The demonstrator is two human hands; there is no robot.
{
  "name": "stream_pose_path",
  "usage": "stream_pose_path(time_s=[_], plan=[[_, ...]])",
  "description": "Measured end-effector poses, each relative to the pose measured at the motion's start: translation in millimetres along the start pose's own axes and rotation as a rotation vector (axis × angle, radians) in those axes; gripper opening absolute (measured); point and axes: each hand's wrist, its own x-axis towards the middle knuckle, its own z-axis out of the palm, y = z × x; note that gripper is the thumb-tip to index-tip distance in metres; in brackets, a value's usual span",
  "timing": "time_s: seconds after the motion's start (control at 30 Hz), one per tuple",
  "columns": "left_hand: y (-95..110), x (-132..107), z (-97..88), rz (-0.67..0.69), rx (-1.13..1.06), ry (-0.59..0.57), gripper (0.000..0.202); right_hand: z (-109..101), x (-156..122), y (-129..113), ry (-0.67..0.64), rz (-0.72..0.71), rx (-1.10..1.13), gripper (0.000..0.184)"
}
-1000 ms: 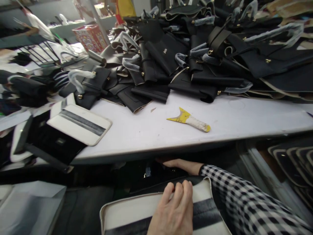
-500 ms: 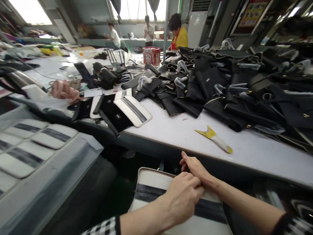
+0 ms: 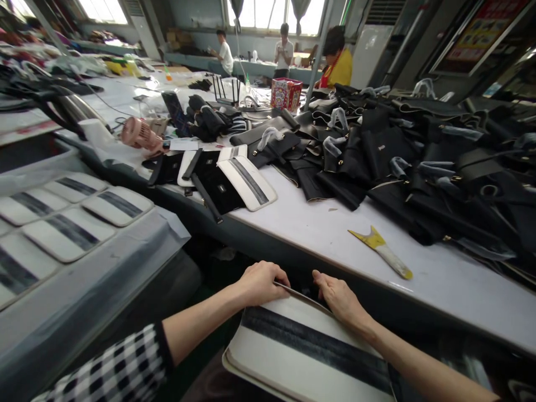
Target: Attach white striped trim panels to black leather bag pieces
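Observation:
White panels with a black stripe (image 3: 310, 340) lie stacked in front of me below the table edge, rounded at the corners. My left hand (image 3: 263, 281) is closed over the far edge of the top panel, its fingertips bent down behind that edge. At the same edge, farther right, is my right hand (image 3: 341, 301), its fingers curled together. Whatever its fingers hold, if anything, is hidden. Between the two hands the panel's edge rises slightly.
More striped panels (image 3: 69, 234) lie on a grey-covered surface at left. The white table (image 3: 301, 223) carries a yellow-ended tool (image 3: 383, 251), black bags (image 3: 364, 151), black pieces with white flaps (image 3: 221, 187) and a pink fan (image 3: 140, 134). A person in yellow (image 3: 341, 64) stands behind.
My left hand has moved away from my right wrist to the panel's far left edge. My right hand has come down to the far edge. The view has shifted left.

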Motion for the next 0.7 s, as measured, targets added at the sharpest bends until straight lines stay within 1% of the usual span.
stream_pose_path(time_s=[0.1, 0.27, 0.47, 0.7], plan=[[-5.0, -2.1, 3.0, 0.052, -0.025, 0.017, 0.015, 1.2, -2.1, -3.5, -0.002, -0.016, -0.081, 0.065], [-19.8, -6.1, 6.1, 0.168, -0.039, 0.064, 0.014, 4.2, -6.9, -11.0, 0.027, -0.072, -0.202, 0.065], [-30.0, -8.9, 7.6, 0.185, -0.082, 0.050, 0.018, 11.2, -7.0, -28.7, 0.029, -0.119, -0.369, 0.070], [-33.6, -10.3, 1.6, 0.210, -0.077, 0.002, 0.023, 20.5, -2.6, -51.7, 0.007, -0.129, -0.387, 0.072]])
